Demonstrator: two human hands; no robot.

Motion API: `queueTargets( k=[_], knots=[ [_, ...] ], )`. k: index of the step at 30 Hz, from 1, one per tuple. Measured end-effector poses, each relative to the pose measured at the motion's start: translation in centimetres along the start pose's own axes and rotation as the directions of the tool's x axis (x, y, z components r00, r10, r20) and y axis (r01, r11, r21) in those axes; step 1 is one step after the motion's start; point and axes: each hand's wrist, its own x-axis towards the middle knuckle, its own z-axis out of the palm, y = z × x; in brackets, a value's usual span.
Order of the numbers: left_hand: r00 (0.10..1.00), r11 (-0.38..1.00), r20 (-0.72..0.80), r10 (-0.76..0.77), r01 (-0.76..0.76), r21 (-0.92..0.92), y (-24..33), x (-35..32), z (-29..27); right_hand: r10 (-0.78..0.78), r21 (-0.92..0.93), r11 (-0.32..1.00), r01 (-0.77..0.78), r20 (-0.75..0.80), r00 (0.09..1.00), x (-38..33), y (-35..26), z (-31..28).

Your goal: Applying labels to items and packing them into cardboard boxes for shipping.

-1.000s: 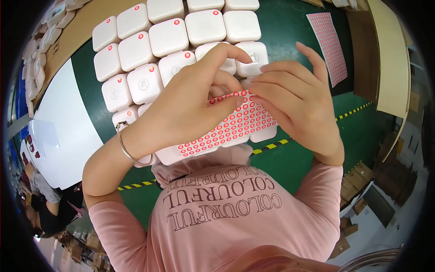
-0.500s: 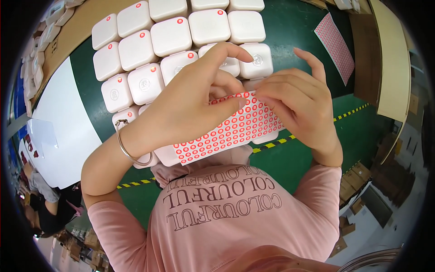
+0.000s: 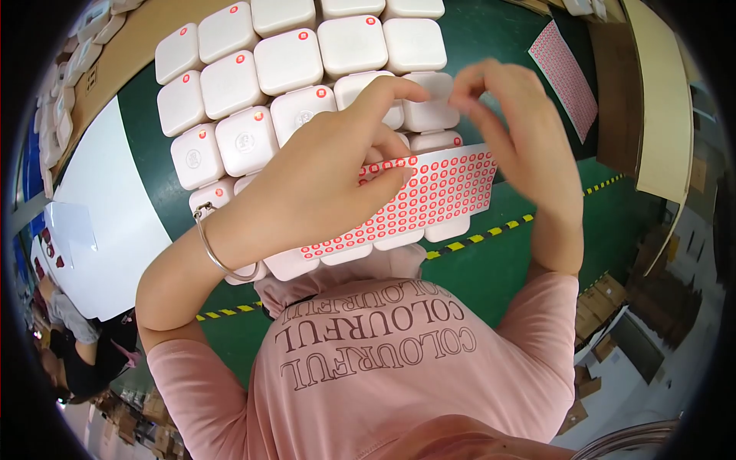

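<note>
Since a moment ago, your right hand (image 3: 521, 146) has lifted off the sticker sheet (image 3: 429, 199), fingertips pinched together above the white boxes (image 3: 268, 92). Your left hand (image 3: 322, 184) pinches the sheet, held over the boxes' near rows.

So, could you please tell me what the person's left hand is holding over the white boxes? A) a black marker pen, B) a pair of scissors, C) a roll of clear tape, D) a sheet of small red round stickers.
D: the left hand grips a sticker sheet covered in rows of small red dots, above the white boxes, while the right hand is raised beside it.
</note>
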Motion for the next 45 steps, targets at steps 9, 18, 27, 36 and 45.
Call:
queueTargets(
  k=[9,18,27,36,45],
  knots=[
    [1.000,1.000,-0.009,0.006,-0.006,0.023,-0.3,-0.5,-0.6,0.233,0.053,0.967,-0.251,0.232,0.945,1.8,4.3,0.4],
    [0.995,0.986,-0.023,-0.095,0.091,-0.139,0.1,-0.3,-1.7,0.167,0.252,0.949,-0.191,0.112,0.979,1.4,1.5,-0.1],
    [0.994,0.978,-0.053,-0.094,0.082,-0.194,0.6,-0.2,-1.7,-0.114,-0.063,0.992,0.113,-0.010,0.993,-0.4,-2.7,0.8],
    [0.992,0.951,-0.036,-0.124,0.108,-0.289,0.6,-0.5,-2.0,-0.200,-0.098,0.976,0.196,-0.040,0.979,-0.2,-2.6,0.6],
    [0.989,0.969,-0.002,-0.145,0.142,-0.204,0.1,-2.2,-2.2,0.207,0.276,0.931,-0.237,0.132,0.969,4.5,4.4,-0.2]
  ],
)
